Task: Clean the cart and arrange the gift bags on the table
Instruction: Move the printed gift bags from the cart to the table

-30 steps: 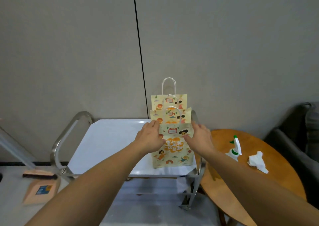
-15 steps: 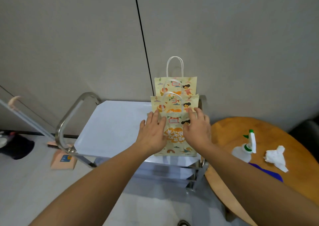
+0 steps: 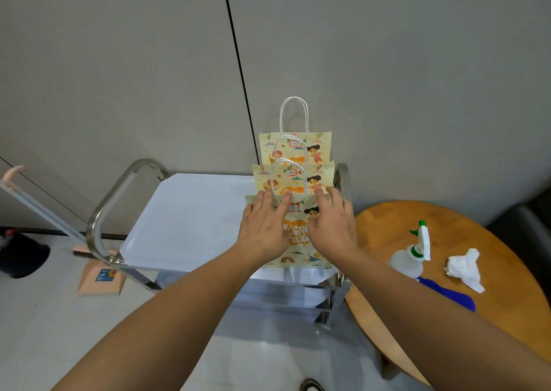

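Three gift bags [image 3: 293, 179] stand in a row on the cart [image 3: 190, 220], at its end nearest the round table [image 3: 489, 241]. The left hand [image 3: 265, 226] and right hand [image 3: 332, 226] are laid flat, fingers straight, against the front bag; gripping seemingly comes next, then transfer to that table.

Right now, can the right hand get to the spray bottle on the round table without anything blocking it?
Probably yes. The right hand rests flat on the front gift bag, holding nothing. The spray bottle stands to its right on the wooden table, with only the cart's rail between.
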Motion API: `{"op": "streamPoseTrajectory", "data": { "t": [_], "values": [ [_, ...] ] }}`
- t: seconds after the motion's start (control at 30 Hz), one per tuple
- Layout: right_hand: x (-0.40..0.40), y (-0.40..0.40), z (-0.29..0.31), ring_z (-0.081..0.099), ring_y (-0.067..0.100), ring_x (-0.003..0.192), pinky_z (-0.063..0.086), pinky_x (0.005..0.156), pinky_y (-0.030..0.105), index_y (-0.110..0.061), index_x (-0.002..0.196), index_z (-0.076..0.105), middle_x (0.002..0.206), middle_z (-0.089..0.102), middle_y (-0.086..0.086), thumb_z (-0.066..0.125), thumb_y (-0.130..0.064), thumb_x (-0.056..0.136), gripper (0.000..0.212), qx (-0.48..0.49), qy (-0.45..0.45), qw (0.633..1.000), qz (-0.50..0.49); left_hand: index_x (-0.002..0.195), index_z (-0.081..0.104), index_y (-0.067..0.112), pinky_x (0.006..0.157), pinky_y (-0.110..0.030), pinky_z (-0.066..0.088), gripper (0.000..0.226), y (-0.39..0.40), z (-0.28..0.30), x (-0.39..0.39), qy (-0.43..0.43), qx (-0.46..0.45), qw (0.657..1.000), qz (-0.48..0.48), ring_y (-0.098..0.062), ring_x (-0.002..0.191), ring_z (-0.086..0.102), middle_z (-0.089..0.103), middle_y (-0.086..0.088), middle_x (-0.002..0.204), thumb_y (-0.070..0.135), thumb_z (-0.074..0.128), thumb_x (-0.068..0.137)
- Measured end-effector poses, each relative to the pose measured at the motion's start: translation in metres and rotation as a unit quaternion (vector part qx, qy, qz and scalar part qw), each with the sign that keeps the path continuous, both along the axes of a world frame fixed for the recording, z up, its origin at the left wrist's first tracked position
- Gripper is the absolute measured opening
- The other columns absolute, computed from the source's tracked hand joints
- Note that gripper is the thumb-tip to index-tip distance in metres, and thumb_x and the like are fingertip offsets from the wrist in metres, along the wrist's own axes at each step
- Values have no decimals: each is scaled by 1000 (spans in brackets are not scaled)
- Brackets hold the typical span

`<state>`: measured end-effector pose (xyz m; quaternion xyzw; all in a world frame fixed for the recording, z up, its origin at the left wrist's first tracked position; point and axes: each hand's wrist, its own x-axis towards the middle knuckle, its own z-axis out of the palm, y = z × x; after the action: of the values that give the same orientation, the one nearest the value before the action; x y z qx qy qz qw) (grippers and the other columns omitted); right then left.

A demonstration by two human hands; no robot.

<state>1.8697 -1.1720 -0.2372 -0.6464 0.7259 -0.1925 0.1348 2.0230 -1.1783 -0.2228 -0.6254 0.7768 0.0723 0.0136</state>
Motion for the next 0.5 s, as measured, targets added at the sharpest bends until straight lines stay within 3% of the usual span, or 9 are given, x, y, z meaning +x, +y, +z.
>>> {"op": "streamPoseTrajectory", "data": {
  "t": [0.2, 0.33, 0.43, 0.5],
  "values": [
    [0, 0, 0, 27, 23, 140, 34, 111, 38, -28, 159, 21, 162, 19, -1, 55, -25, 98, 70, 3, 0, 1000, 1, 159, 4, 34, 118, -56, 21, 85, -5, -1, -8, 21, 25, 999, 42, -31, 154, -2, 1, -7, 167, 47, 58, 95],
    [-2, -4, -2, 28, 23, 139, 36, 110, 37, -27, 157, 26, 161, 22, 0, 55, -23, 98, 66, -5, 2, 1000, 3, 158, 12, 37, 116, -55, 27, 81, -9, 2, -9, 26, 30, 998, 49, -30, 152, 6, 9, -6, 165, 43, 62, 95],
    [-6, -10, -5, 33, 23, 136, 41, 106, 37, -29, 151, 37, 157, 29, 3, 56, -20, 98, 57, -24, -23, 999, -8, 149, 40, 33, 110, -50, 39, 58, -14, 12, -9, 74, -17, 995, 60, -30, 141, 32, 32, -8, 155, 41, 59, 96],
    [-8, -15, -8, 36, 24, 133, 44, 103, 37, -30, 146, 44, 153, 34, 4, 56, -21, 98, 50, -39, -56, 997, -20, 132, 60, 27, 103, -44, 47, 38, -20, 19, -13, 151, -70, 981, 95, -26, 126, 47, 47, -5, 143, 39, 58, 96]
  ]
}}
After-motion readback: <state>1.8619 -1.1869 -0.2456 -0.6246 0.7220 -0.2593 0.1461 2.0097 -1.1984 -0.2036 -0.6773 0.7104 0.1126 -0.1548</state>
